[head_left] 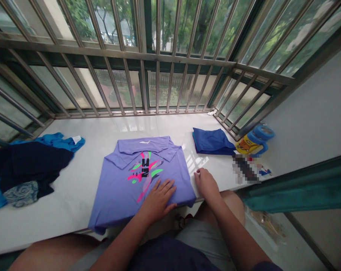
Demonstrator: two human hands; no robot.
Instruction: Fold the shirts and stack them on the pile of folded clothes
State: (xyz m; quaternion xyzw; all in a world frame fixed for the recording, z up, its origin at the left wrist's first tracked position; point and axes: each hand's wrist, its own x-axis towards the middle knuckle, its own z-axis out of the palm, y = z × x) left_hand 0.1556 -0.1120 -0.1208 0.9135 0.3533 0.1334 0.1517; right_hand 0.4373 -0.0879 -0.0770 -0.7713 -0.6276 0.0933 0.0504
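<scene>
A lavender polo shirt with a pink, green and black print lies folded on the white ledge, collar away from me. My left hand rests flat on its lower right part, fingers spread. My right hand sits just beyond the shirt's right edge on the ledge, fingers curled down with the tips touching the surface; nothing shows in it.
A folded dark blue garment lies at the back right. A heap of dark and bright blue clothes sits at the left. A blue and yellow toy-like object lies at the right by the metal window bars.
</scene>
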